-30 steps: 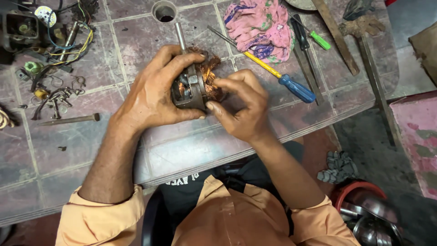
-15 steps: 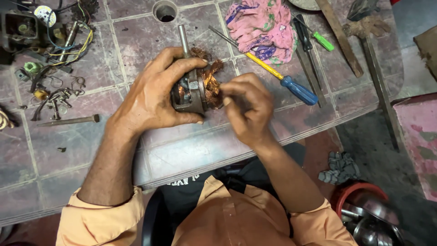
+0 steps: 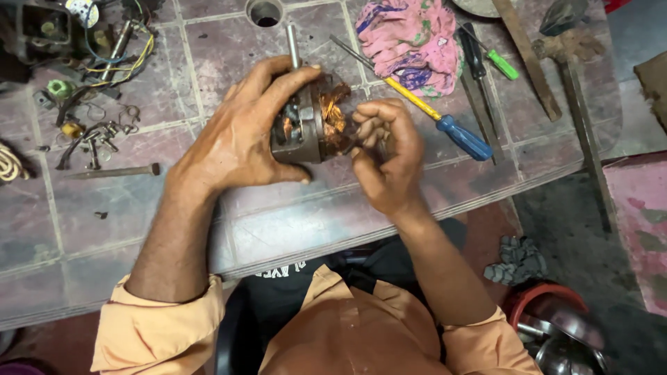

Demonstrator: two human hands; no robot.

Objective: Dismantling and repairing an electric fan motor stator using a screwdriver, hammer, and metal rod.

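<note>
My left hand (image 3: 243, 132) grips a small electric motor stator (image 3: 306, 128), a grey metal body with copper windings (image 3: 335, 114) showing at its right end. It is held just above a tiled tabletop (image 3: 83, 215). A steel shaft (image 3: 293, 45) sticks out beyond it toward the far side. My right hand (image 3: 389, 156) is at the copper end, fingers curled and pinching at the windings.
A yellow-and-blue screwdriver (image 3: 445, 121) lies right of my hands, beside a pink rag (image 3: 410, 38), black pliers (image 3: 476, 59), a green-handled tool (image 3: 501, 64) and a hammer (image 3: 580, 104). Wires and small parts (image 3: 90, 62) and a long nail (image 3: 114, 171) lie at left. A red bucket (image 3: 556, 326) stands below.
My right hand has drawn back slightly from the copper end and moved right; the stator has tilted a little in my left hand. Otherwise the bench is unchanged.
</note>
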